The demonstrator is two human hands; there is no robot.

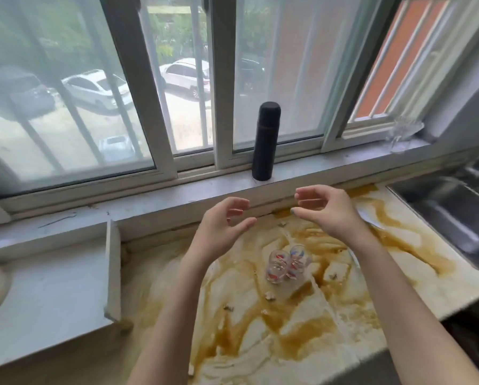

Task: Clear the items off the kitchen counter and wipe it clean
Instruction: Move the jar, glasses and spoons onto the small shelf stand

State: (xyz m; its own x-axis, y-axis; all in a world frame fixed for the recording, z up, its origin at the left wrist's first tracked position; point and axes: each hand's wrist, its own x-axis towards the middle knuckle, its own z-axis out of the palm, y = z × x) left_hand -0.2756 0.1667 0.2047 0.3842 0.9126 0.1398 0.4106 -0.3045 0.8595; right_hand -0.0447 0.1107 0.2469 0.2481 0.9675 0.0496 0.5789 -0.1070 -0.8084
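Over the counter [329,343], two glasses [285,263]; left hand [221,229], right hand [329,209]: grips loose, empty.

Both hands [224,223] [327,209] raised empty, glasses [286,262] on stained counter [302,329], flask [266,141] on sill

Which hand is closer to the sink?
Right. The right hand hovers over the counter, just left of the sink. The left hand is farther left, on the far side of the right hand.
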